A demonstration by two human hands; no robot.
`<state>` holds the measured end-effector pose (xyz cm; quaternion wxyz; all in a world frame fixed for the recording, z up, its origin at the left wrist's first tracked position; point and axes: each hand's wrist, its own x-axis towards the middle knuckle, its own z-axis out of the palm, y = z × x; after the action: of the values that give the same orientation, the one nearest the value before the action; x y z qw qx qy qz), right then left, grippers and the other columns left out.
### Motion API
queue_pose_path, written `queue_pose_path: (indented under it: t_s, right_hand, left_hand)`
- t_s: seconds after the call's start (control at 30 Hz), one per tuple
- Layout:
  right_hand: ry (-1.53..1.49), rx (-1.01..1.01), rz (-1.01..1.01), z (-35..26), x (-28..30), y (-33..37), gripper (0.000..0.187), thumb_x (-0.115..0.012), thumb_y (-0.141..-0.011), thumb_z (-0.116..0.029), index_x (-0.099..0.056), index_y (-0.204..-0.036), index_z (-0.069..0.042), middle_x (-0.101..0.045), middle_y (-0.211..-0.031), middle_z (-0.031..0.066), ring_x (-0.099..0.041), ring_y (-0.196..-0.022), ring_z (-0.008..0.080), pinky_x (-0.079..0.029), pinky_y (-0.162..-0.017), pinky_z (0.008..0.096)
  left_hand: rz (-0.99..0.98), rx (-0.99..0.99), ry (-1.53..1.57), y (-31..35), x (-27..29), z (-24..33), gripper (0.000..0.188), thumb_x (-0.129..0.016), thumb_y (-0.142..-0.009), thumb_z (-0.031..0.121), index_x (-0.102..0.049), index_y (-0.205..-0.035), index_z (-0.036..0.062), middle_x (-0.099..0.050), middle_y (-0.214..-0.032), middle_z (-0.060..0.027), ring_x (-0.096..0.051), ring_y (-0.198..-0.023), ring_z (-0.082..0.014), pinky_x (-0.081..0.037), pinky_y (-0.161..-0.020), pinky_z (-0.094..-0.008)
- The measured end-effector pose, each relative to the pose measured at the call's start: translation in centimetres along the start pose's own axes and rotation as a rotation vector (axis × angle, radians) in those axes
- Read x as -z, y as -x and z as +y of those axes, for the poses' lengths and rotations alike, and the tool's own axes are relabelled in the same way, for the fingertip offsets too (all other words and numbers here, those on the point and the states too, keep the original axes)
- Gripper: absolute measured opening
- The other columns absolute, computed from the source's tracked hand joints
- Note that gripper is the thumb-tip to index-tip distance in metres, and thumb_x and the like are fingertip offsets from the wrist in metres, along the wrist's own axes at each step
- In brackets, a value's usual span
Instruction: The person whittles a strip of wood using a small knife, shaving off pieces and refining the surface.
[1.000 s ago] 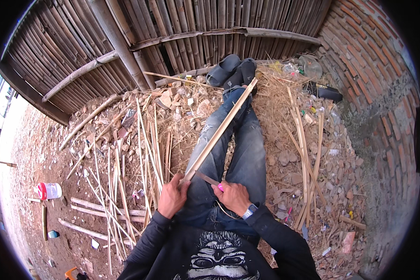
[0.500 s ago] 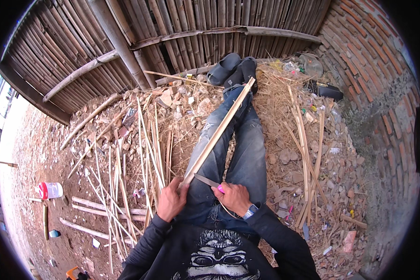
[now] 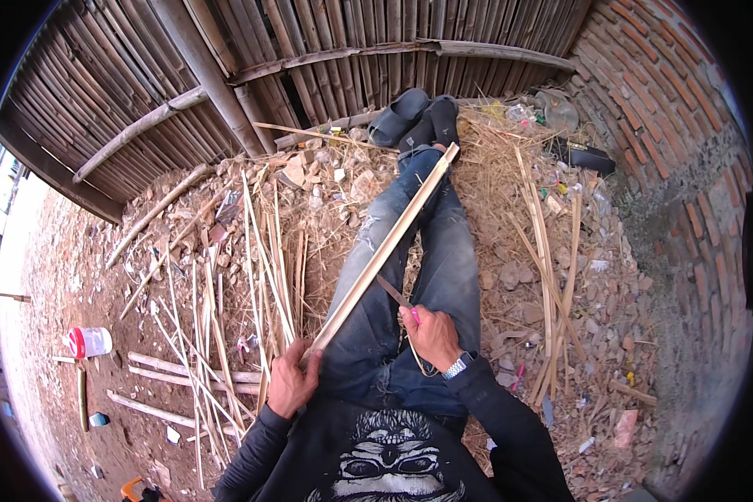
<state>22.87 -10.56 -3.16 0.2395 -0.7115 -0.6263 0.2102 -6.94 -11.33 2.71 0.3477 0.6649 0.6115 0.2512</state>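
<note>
A long split bamboo strip (image 3: 385, 253) lies slantwise over my outstretched legs, its far end near my feet. My left hand (image 3: 293, 378) is closed round its near end, close to my left hip. In my right hand (image 3: 434, 338) I grip a knife (image 3: 394, 293) by its pink handle. The dark blade points up and left, its tip beside the strip's right edge about midway along; whether it touches cannot be made out. A thin curled shaving or cord (image 3: 420, 361) hangs below my right hand.
Thin bamboo strips (image 3: 268, 276) lie loosely on the rubble to my left, with thicker poles (image 3: 194, 372) among them. More strips (image 3: 546, 276) lie on my right. A bamboo wall (image 3: 351, 84) stands ahead, a brick wall (image 3: 686, 167) at right. A red-lidded plastic tub (image 3: 92, 341) sits far left.
My right hand and the knife have moved up and to the right along the strip. My left hand has drawn back toward my body with the strip's near end.
</note>
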Motion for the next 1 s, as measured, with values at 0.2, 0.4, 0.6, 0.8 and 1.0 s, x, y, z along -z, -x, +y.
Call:
queue_pose_path:
  t_s: [0.2,0.4,0.6,0.8,1.0]
  right_hand:
    - [-0.114,0.167,0.017,-0.8,-0.2,1.7,0.044,-0.056,-0.108,-0.046,-0.063,-0.092,-0.005,-0.07,-0.071,0.0212,-0.069,-0.067,0.0449,-0.054,-0.059,0.0555]
    - [-0.412,0.024,0.166,-2.1,2.5,1.7,0.032,-0.063,-0.107,-0.033,-0.061,-0.096,-0.003,-0.065,-0.067,0.0167,-0.066,-0.062,0.0434,-0.049,-0.056,0.047]
    - [-0.318,0.063,0.325,2.0,2.1,0.3,0.028,-0.062,-0.108,-0.029,-0.068,-0.111,-0.001,-0.068,-0.08,0.0212,-0.067,-0.072,0.0435,-0.05,-0.063,0.0457]
    - [-0.377,-0.047,0.272,4.1,2.4,-2.3,0.034,-0.058,-0.11,-0.031,-0.071,-0.102,-0.001,-0.065,-0.069,0.0124,-0.065,-0.061,0.0232,-0.047,-0.058,0.0378]
    - [-0.359,-0.186,0.258,4.4,2.4,-3.3,0.054,-0.053,-0.11,-0.043,-0.07,-0.081,-0.001,-0.067,-0.067,0.0165,-0.069,-0.064,0.0327,-0.05,-0.061,0.0439]
  left_hand:
    - [0.048,0.039,-0.103,-0.3,0.5,0.7,0.024,-0.071,-0.099,0.022,-0.07,-0.112,0.0017,-0.066,-0.071,-0.0266,-0.068,-0.062,-0.0433,-0.051,-0.059,-0.0481]
    - [0.066,-0.143,-0.044,-2.5,-2.0,0.5,0.024,-0.071,-0.1,0.024,-0.071,-0.113,0.0037,-0.069,-0.073,-0.0262,-0.07,-0.063,-0.0424,-0.054,-0.061,-0.0481]
    - [-0.063,-0.024,-0.057,-2.3,0.2,-0.2,0.026,-0.072,-0.099,0.025,-0.071,-0.114,0.0033,-0.068,-0.069,-0.0242,-0.069,-0.058,-0.038,-0.052,-0.059,-0.045]
    - [-0.057,-0.081,-0.101,-0.7,3.9,-3.6,0.027,-0.071,-0.098,0.025,-0.074,-0.111,0.0022,-0.065,-0.062,-0.0189,-0.069,-0.054,-0.0277,-0.051,-0.056,-0.038]
    - [-0.015,-0.034,-0.199,0.3,8.3,-7.8,0.028,-0.076,-0.093,0.022,-0.078,-0.108,-0.001,-0.07,-0.066,-0.0193,-0.075,-0.061,-0.0272,-0.057,-0.061,-0.036]
